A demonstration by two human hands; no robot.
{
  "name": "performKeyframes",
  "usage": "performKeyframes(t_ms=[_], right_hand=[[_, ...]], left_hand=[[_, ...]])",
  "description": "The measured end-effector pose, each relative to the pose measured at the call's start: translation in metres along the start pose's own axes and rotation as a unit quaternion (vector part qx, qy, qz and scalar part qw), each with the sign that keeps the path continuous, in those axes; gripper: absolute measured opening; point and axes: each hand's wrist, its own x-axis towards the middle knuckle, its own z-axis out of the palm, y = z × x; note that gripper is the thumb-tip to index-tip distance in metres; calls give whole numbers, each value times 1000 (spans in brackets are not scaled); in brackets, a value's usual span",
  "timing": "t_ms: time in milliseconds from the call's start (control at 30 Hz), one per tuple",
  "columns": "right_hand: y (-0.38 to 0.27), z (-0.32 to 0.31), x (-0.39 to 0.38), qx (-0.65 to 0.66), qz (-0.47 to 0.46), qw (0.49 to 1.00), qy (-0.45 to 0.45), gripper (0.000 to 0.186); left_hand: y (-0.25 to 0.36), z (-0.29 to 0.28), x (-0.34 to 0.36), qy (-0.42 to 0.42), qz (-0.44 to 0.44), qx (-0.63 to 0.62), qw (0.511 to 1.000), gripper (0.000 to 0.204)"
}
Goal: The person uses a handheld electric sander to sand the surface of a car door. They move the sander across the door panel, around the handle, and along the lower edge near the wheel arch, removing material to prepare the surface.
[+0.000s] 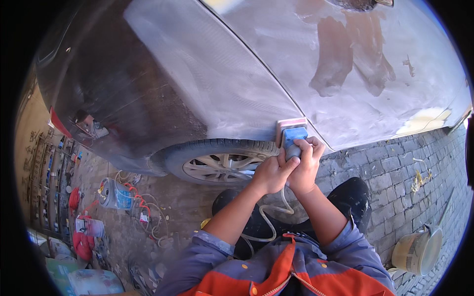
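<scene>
Both of my hands are wrapped round a blue and grey power sander (pixel 295 134), whose rectangular pad lies against the car's side just above the wheel. My left hand (pixel 272 172) grips it from the left, its fingers closed. From the right, my right hand (pixel 306 167) closes over the same tool, fingers curled on top. A clear hose (pixel 269 217) runs down from the sander between my arms. The car body panel (pixel 217 84) is dull grey with sanding marks, and a door seam passes right beside the pad. Below sits the wheel (pixel 217 165).
Brown smears (pixel 333 59) and a pale filler patch (pixel 424 121) mark the door. On the left stand a blue tin (pixel 114 194), coiled hoses (pixel 153 217) and a tool rack (pixel 52 182). A bucket (pixel 418 250) is at lower right on the brick paving (pixel 385 177).
</scene>
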Motion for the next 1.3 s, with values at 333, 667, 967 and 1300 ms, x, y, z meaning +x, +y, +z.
performKeyframes(t_ms=[333,667,967,1300], right_hand=[[-153,33,78,46,-88,985,-143,55],[-145,56,14,6,-65,991,-119,52],[-128,74,-43,6,-48,990,-130,50],[-181,51,75,-25,-62,995,-72,47]], left_hand=[[33,-126,-47,91,161,-261,947,83],[-53,-114,-61,48,99,-266,958,101],[-88,-84,-80,114,81,-311,940,92],[15,-149,-40,81,78,-289,951,75]])
